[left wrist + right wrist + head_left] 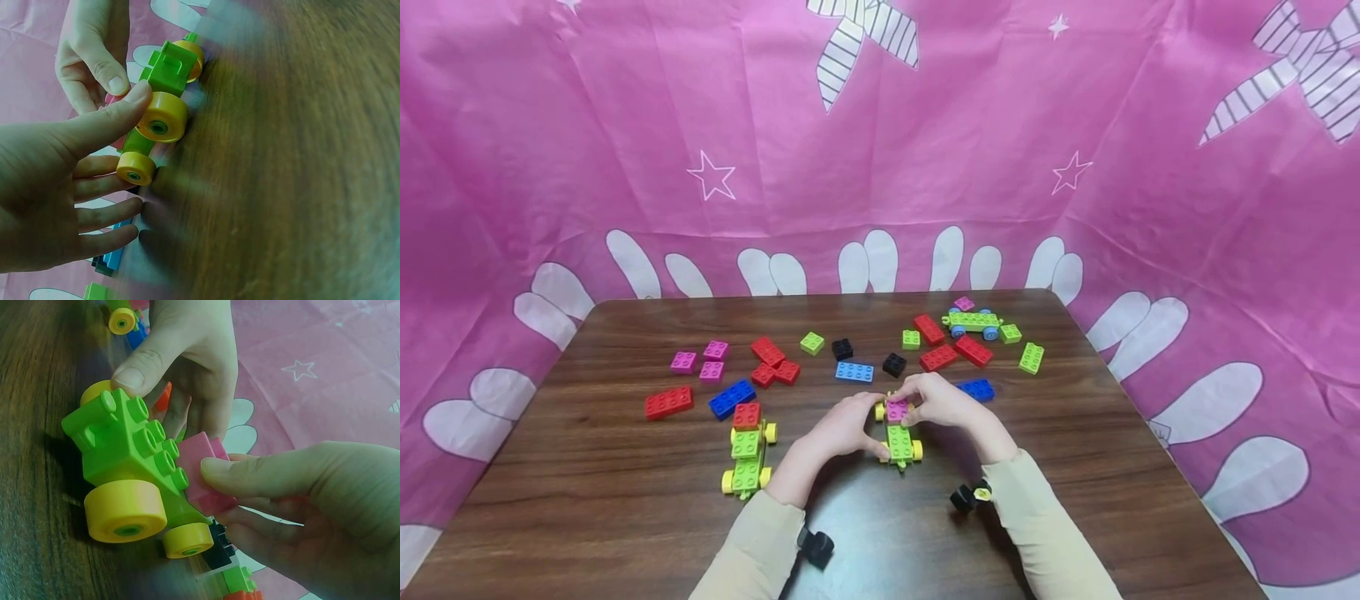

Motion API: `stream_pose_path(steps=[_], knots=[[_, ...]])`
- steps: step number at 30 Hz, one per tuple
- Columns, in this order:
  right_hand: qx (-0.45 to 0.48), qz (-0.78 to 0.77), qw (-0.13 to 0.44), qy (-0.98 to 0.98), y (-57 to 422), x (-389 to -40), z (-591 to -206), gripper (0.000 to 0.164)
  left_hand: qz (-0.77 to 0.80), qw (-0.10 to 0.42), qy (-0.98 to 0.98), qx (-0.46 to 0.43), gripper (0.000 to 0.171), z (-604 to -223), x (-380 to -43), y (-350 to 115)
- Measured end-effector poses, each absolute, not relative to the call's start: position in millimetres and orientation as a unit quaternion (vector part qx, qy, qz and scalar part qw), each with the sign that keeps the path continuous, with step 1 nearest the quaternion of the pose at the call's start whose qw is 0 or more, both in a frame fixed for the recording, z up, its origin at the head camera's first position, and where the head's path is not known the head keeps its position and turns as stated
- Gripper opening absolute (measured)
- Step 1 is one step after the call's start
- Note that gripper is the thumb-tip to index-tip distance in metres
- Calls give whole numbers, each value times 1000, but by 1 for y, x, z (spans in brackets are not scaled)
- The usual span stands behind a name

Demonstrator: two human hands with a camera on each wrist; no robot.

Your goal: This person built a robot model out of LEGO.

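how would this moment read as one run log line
left hand: touching green toy car | right hand: pinching pink block at car's far end | nearby: second green car with red block

I can't make out any readable text, label, brand, number or sign anywhere in here.

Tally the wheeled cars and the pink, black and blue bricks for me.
Wheeled cars: 3
Pink bricks: 5, including one in the right hand
Black bricks: 2
Blue bricks: 3, one lighter
Total: 13
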State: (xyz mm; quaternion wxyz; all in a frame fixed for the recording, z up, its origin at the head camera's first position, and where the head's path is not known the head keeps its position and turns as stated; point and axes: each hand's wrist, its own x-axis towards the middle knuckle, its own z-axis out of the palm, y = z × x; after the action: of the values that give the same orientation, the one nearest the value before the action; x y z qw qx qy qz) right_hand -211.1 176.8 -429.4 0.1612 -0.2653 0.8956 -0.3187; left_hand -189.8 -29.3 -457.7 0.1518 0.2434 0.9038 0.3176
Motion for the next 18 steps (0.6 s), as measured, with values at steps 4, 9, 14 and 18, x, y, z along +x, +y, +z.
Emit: stream_pose_path(steps=[4,9,14,18], knots=[[-263,-318,157,897,177,-211,-431,36,316,150,905,243,90,-458,-190,-29],[-256,-319,150,900,176,-210,-432,36,313,150,906,242,90,-459,-191,-30],[-257,-313,149,902,176,-210,-431,35,312,149,906,243,90,-461,-191,-29],[-264,-309,150,901,176,-210,-431,36,311,151,907,241,90,-460,-192,-29]])
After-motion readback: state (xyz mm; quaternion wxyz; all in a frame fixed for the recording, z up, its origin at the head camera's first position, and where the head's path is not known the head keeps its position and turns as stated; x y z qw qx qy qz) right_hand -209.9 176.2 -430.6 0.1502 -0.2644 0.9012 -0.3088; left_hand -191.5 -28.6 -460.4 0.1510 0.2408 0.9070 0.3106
